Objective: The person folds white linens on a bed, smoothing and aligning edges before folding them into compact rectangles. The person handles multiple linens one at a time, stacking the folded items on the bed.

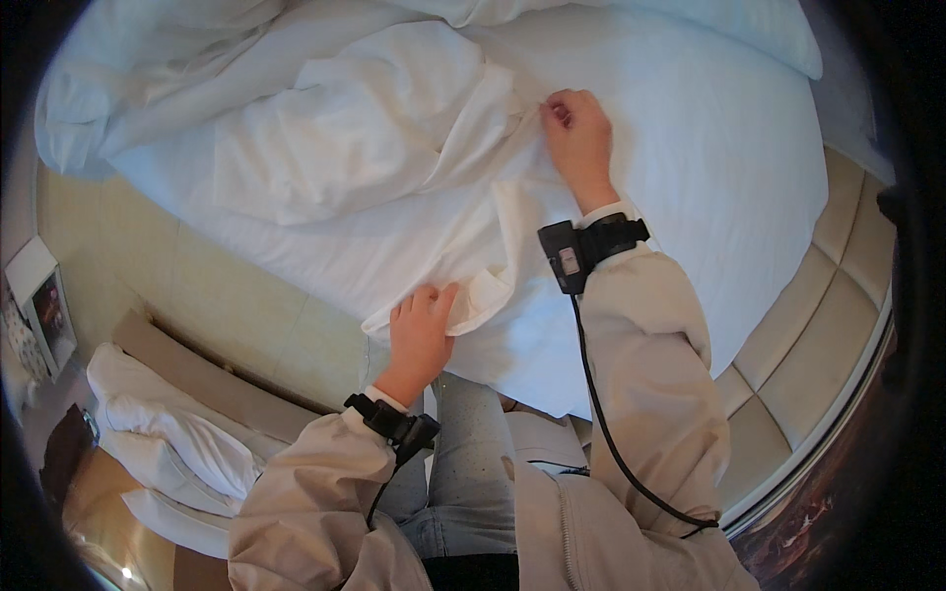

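A crumpled white cloth (355, 140), perhaps bed linen, lies across the white sheet (702, 148) of a bed. My right hand (580, 140) pinches the cloth's far edge between thumb and curled fingers, and taut folds lead away from it to the left. Nearer to me, my left hand (421, 332) grips a hemmed edge of the cloth by the near side of the bed. Between the two hands the fabric forms a loose fold that opens a little near my left thumb. Black devices with cables are strapped around both wrists.
A padded, tufted beige headboard (783, 347) borders the bed on the right. Bunched white bedding (162, 81) spreads along the far side. At lower left, white pillows or linen (177, 436) are piled on a beige upholstered seat (214, 369). Pale floor (244, 288) shows between seat and bed.
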The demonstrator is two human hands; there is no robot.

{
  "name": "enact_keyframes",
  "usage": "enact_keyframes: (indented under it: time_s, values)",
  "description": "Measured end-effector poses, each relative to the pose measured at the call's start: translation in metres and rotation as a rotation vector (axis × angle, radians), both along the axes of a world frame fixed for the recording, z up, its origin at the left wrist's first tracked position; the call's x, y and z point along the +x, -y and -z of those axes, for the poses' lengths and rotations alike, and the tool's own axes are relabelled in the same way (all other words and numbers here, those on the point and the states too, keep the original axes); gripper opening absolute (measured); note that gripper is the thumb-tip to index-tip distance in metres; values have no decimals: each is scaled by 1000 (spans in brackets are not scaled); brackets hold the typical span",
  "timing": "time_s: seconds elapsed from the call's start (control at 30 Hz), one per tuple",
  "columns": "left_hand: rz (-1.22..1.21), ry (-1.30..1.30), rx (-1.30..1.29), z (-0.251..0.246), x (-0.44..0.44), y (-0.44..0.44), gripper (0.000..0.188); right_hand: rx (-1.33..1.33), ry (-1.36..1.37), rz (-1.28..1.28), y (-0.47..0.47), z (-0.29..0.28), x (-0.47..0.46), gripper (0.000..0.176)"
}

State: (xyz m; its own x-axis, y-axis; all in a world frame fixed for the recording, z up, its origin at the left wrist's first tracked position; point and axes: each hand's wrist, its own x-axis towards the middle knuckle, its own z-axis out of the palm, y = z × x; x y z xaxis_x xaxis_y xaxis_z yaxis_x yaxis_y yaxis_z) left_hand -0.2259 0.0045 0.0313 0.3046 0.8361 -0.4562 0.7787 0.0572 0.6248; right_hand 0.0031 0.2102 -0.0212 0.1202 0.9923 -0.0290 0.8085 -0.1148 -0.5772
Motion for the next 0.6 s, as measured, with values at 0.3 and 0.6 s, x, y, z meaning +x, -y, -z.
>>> enact_keyframes:
  time_s: [0.3,0.6]
  values:
    - [178,11,-231,-3,-11,9,51,-99,-150,156,-3,-10,-4,14]
    - [175,385,-305,-7,-44,6,44,-642,-145,-360,59,-47,-1,20]
